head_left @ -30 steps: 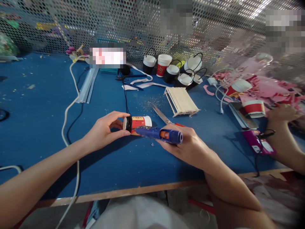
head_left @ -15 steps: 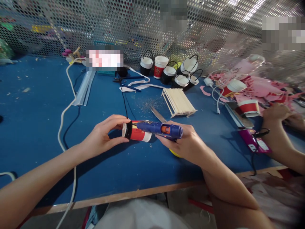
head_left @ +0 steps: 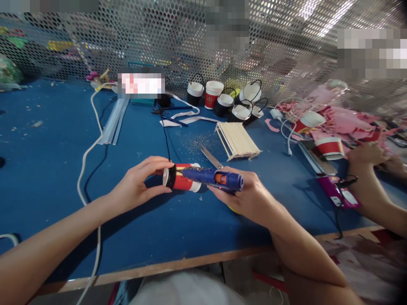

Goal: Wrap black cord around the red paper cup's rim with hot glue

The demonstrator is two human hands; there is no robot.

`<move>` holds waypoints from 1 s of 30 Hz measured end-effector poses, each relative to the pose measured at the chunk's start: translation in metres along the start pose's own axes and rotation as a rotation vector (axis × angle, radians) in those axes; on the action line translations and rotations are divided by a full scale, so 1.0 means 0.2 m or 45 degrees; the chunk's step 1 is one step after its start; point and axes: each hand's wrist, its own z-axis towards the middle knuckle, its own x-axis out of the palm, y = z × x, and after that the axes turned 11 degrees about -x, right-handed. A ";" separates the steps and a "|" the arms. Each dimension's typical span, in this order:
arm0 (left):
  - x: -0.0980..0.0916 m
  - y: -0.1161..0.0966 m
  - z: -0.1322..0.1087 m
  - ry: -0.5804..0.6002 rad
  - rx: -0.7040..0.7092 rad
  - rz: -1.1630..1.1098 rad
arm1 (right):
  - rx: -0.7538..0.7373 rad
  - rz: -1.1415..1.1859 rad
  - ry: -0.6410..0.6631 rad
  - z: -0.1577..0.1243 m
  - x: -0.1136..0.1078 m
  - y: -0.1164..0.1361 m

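Observation:
A red and white paper cup [head_left: 187,185] lies on its side, black cord wound round one end. My left hand [head_left: 143,180] grips that wrapped end between thumb and fingers. From the winding, a loose black cord [head_left: 165,137] runs back toward a dark ball at the rear. My right hand [head_left: 244,192] is closed round a blue glue gun [head_left: 210,178], whose nozzle points left at the edge of the black winding. Whether the nozzle touches the cup I cannot tell. Scissors [head_left: 212,157] lie partly hidden behind my right hand.
Several cups with black cord handles [head_left: 224,104] stand along the mesh wall. A small wooden stick rack [head_left: 238,140] sits in front of them. Clear glue sticks [head_left: 115,120] and a white cable [head_left: 84,169] lie left. At right are another person's hands [head_left: 365,154] and a purple box [head_left: 338,192].
The view has tilted slightly. Both hands, the cup and the glue gun keep nearly the same positions, with the nozzle still at the black winding.

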 end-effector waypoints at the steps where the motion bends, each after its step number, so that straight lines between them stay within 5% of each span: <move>1: 0.00 0.00 0.00 0.006 -0.043 -0.055 | -0.010 0.004 0.005 0.00 0.00 0.00; 12: 0.00 -0.02 0.01 0.071 -0.465 -0.319 | -0.054 0.073 0.082 -0.01 0.00 0.02; 30: -0.01 -0.04 0.00 0.084 -0.576 -0.402 | -0.047 0.056 0.083 -0.01 -0.02 0.03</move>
